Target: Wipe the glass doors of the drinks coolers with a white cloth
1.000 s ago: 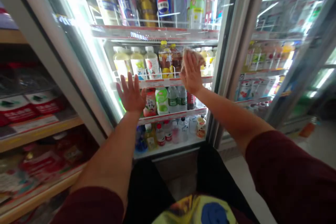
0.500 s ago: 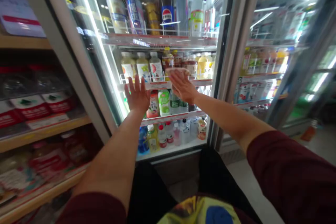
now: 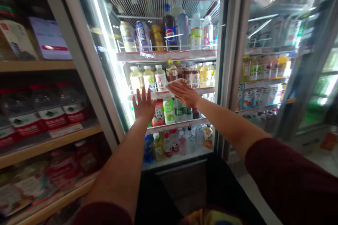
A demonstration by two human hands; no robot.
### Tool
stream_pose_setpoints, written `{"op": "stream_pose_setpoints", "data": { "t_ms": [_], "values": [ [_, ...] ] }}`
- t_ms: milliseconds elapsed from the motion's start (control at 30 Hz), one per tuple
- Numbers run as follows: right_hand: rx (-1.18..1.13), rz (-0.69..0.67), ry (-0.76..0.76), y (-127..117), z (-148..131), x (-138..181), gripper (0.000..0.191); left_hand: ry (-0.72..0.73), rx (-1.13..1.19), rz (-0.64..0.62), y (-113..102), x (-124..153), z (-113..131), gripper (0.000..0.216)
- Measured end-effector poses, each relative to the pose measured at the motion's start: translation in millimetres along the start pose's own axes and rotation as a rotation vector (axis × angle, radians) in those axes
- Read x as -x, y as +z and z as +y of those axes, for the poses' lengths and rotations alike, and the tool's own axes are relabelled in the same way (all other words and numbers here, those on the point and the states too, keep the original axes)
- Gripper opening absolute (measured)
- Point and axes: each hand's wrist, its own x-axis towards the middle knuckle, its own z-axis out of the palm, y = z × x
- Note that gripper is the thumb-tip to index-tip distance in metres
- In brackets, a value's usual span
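My left hand (image 3: 144, 104) lies flat with its fingers spread against the glass door (image 3: 211, 109) of a lit drinks fridge. To its right, my right hand (image 3: 185, 93) presses a thin pale cloth (image 3: 171, 85) onto the same glass. Part of the cloth shows past the fingertips; the palm hides the rest. Behind the glass, at hand height, stand juice bottles (image 3: 160, 75) and a green-labelled bottle (image 3: 169, 110).
Higher in the fridge are cans (image 3: 143, 35) and a cola bottle (image 3: 169, 28). Left of it, a wooden shelf (image 3: 52, 144) holds red-labelled bottles (image 3: 49, 117). Another glass-fronted fridge (image 3: 264, 77) adjoins on the right. Small bottles (image 3: 167, 144) line the bottom shelf.
My view has tilted upward, so the fridge and shelves sit lower in it. The right hand has turned slightly, with the cloth now showing more to the left of its fingers. My left hand stays spread.
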Motion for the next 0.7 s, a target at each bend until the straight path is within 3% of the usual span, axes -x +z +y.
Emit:
{"op": "stream_pose_setpoints", "data": {
  "t_ms": [100,133,167,300,333,400,500,533,567,700],
  "values": [
    [0.040,0.313,0.413,6.7,2.5,3.9,0.061,-0.016,0.008,-0.010,0.5,0.0,-0.2,0.065],
    [0.047,0.355,0.470,11.9,-0.3,6.5,0.063,-0.017,0.009,-0.012,0.8,0.0,-0.1,0.066],
    [0.043,0.322,0.424,18.1,-5.3,10.0,0.064,-0.016,0.010,-0.011,1.0,-0.1,-0.1,0.066],
    [-0.052,-0.129,-0.238,35.0,-29.5,22.8,0.062,0.002,-0.001,-0.005,1.7,0.0,-0.2,0.066],
    [-0.067,-0.175,-0.313,34.7,-32.4,23.3,0.061,0.004,-0.009,-0.003,2.1,0.0,-0.6,0.066],
    [-0.048,-0.101,-0.194,29.6,-32.8,21.1,0.060,-0.001,-0.028,-0.002,3.1,-0.1,-1.9,0.067],
    [0.028,0.148,0.258,21.0,-28.1,17.4,0.058,-0.002,-0.046,-0.015,4.2,-0.6,-3.9,0.068],
    [0.034,0.173,0.320,19.9,-27.0,17.9,0.058,0.002,-0.043,-0.018,4.2,-0.8,-4.2,0.068],
    [0.021,0.141,0.286,19.7,-26.2,19.4,0.058,0.005,-0.038,-0.018,4.0,-1.1,-4.2,0.069],
    [-0.075,-0.167,-0.159,20.8,-21.3,27.6,0.056,0.001,-0.004,-0.022,2.8,-1.5,-1.7,0.070]
  ]
}}
